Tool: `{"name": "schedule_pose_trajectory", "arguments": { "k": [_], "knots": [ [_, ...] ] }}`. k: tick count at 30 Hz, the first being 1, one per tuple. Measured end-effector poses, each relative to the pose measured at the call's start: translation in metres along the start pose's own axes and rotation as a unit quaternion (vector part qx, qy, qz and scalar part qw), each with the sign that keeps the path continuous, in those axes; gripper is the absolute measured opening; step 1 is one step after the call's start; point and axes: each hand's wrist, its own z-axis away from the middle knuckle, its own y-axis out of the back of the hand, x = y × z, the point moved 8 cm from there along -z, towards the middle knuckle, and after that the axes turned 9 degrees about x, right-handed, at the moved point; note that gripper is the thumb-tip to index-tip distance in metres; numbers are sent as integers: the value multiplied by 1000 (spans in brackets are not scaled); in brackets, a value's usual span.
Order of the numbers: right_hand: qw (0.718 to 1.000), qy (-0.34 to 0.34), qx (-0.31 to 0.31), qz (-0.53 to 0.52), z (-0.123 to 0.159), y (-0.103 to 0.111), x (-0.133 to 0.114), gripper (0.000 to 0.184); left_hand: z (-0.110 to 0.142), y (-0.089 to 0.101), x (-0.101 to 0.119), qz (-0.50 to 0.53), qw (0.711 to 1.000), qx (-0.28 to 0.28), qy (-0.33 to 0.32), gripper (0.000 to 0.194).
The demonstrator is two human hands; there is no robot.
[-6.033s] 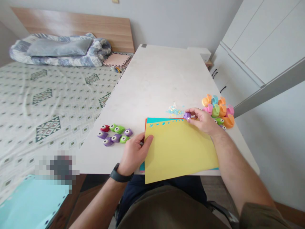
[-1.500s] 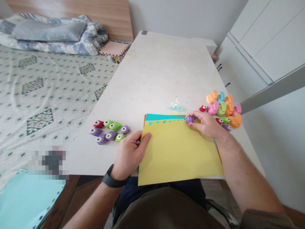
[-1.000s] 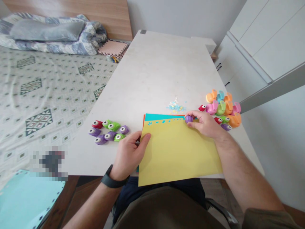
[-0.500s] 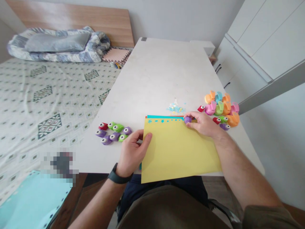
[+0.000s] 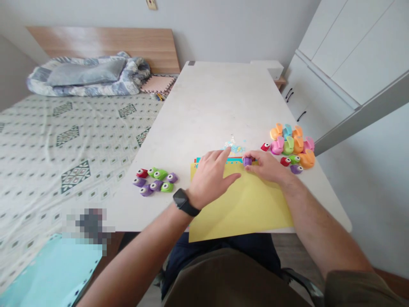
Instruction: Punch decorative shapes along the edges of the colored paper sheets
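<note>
A yellow sheet of paper (image 5: 246,209) lies at the front of the white table, over blue and red sheets whose edges show behind it. Small shapes are punched along its far edge, partly covered by my left hand (image 5: 212,177). That hand is over the sheet's left part with its fingers apart, holding nothing. My right hand (image 5: 263,165) grips a small purple craft punch (image 5: 247,161) at the far edge of the paper. Beyond the paper lies a scatter of tiny white, blue and yellow paper cutouts (image 5: 234,147).
Several small purple, green and red punches (image 5: 155,185) stand on the table (image 5: 220,98) at left. At right are several larger orange, pink, green and blue lever punches (image 5: 288,146). Left of the table is a bed (image 5: 105,132), with a light blue punched sheet (image 5: 54,268) near its front.
My left hand has let go of the yellow paper's left edge and moved right and forward over the sheet, its fingers opening. My right hand keeps its grip on the punch.
</note>
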Motion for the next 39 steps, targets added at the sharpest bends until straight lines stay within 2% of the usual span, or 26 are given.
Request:
{"name": "schedule_pose_trajectory", "arguments": {
  "k": [5,7,9,14,17,26,39],
  "knots": [
    [1000,6,22,17,0,0,0,30,-39,-61,2,19,995,-95,-32,60],
    [999,9,27,21,0,0,-1,33,-46,-77,2,33,990,-130,-47,51],
    [999,14,30,26,-1,1,-3,32,-51,-84,1,49,986,-148,-52,46],
    [998,30,20,54,-1,2,-9,29,-53,-87,-3,83,982,-166,-39,46],
    [997,36,18,65,-1,2,-12,27,-52,-88,-3,80,980,-172,-53,47],
    [996,45,15,73,-2,0,-15,23,-48,-92,-2,64,979,-164,-101,49],
    [996,46,18,81,-3,1,-17,22,-47,-95,-3,82,977,-161,-111,48]
  ]
}}
